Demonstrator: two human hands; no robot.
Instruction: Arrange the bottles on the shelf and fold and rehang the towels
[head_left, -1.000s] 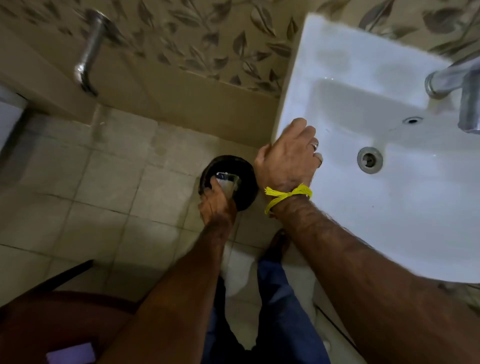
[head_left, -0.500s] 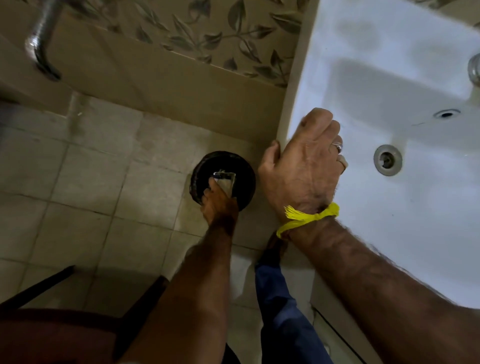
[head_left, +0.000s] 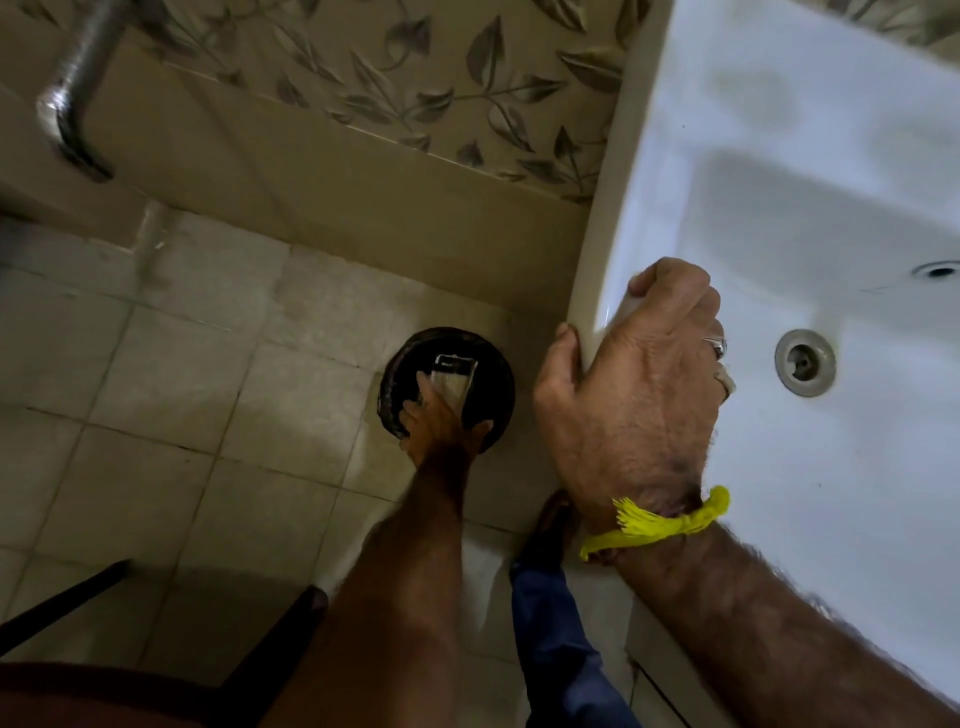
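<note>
Both hands are busy. Our right hand (head_left: 631, 395) clamps the sink (head_left: 779, 467) rim, thumb under the edge and fingers curled over the top, bracing us as we lean down. Our left hand (head_left: 441, 421) reaches low to the floor (head_left: 171, 374) and holds a small pale packet (head_left: 453, 375) over a round dark bin (head_left: 447, 387), fingers wrapped round its near end.

We take the packet for a sachet or flat pouch rather than a bottle; the dim light does not let us be sure. It sits at about 9 o'clock from the right hand and straight ahead, at 12 o'clock, from the left wrist. Its long axis runs roughly from 7 to 1 o'clock, in line with the left forearm. Only the left hand is at it; the right is well apart, up on the sink.

The packet looks glossy and thin, with a dark band at its far end. The bin is matt, circular and dark inside. The sink is smooth white glazed ceramic with a metal drain (head_left: 804, 362). Floor tiles are pale and square, grouted in a grid; the wall (head_left: 415, 93) tiles carry a leaf print. A metal pipe (head_left: 78, 88) hangs at 10 o'clock.

No shelf or towel shows, so we judge the main task barely begun.
</note>
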